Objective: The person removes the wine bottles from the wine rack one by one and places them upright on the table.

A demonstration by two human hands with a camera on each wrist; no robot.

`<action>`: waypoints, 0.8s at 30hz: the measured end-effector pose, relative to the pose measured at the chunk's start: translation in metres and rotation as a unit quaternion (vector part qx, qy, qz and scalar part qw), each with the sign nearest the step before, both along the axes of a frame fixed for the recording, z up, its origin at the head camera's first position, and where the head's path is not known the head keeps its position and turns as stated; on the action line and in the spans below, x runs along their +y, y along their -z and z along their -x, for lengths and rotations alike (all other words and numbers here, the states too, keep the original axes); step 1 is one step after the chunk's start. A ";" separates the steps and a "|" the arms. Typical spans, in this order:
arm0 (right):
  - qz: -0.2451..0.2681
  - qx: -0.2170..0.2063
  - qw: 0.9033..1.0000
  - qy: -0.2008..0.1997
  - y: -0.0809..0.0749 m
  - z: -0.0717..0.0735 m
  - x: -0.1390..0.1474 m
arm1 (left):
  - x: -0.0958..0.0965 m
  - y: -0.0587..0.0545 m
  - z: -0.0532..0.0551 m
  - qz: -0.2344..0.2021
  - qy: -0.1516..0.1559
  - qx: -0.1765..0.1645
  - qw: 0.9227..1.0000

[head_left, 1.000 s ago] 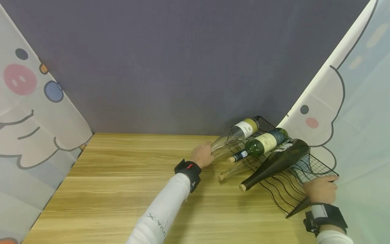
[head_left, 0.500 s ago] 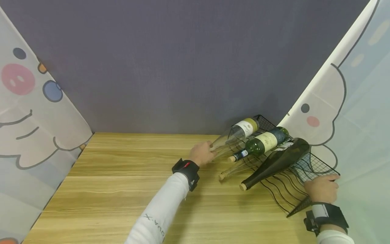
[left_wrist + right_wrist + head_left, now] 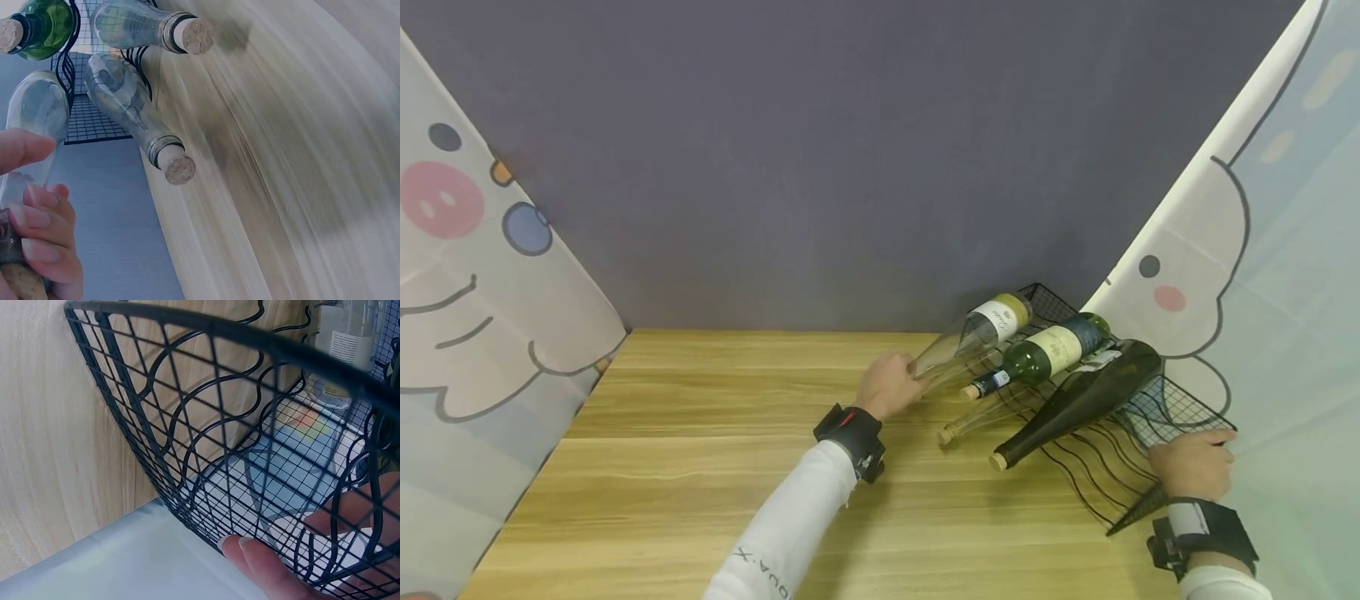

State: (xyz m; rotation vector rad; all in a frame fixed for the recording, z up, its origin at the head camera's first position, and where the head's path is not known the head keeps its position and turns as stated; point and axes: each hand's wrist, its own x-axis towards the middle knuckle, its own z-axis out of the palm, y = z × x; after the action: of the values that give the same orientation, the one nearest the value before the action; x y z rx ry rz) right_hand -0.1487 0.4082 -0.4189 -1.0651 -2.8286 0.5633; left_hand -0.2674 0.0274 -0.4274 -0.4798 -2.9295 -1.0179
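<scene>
My left hand [image 3: 887,386] holds a clear glass wine bottle [image 3: 997,321] with a white and yellow-green label by its neck; in the left wrist view the fingers [image 3: 47,234] curl round the neck just above its cork [image 3: 22,281]. The bottle lies tilted at the back end of a black wire wine rack [image 3: 1093,467]. Beside it on the rack are a green bottle [image 3: 1056,350] with a cream label and a dark bottle [image 3: 1082,396]. My right hand [image 3: 1191,462] grips the rack's near right corner, its fingers [image 3: 265,569] around the wire mesh.
Two more corked clear bottles, one [image 3: 122,100] near the held one and another [image 3: 134,26] farther off, sit lower in the rack. A grey wall [image 3: 812,167] stands behind the wooden table [image 3: 700,433]. A printed curtain [image 3: 1300,333] hangs close along the right side.
My left hand has shifted a little to the left and toward me, and the clear bottle has slid slightly left with it. The right hand and rack stay in place.
</scene>
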 end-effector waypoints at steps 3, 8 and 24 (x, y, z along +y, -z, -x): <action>0.002 0.002 1.000 0.002 0.001 0.000 0.000 | -0.004 0.001 -0.003 0.001 -0.001 0.008 1.000; 0.001 -0.004 1.000 0.001 0.000 0.000 0.002 | -0.011 0.003 -0.007 0.004 -0.008 0.018 1.000; -0.002 0.002 1.000 -0.002 0.001 0.000 -0.001 | -0.031 -0.006 -0.025 -0.079 -0.030 0.002 0.996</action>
State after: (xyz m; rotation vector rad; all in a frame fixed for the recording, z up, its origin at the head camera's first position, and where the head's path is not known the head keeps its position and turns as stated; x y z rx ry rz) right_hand -0.1483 0.4067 -0.4195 -1.0565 -2.8281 0.5606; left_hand -0.2424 -0.0041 -0.4210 -0.3871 -2.8096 -1.2266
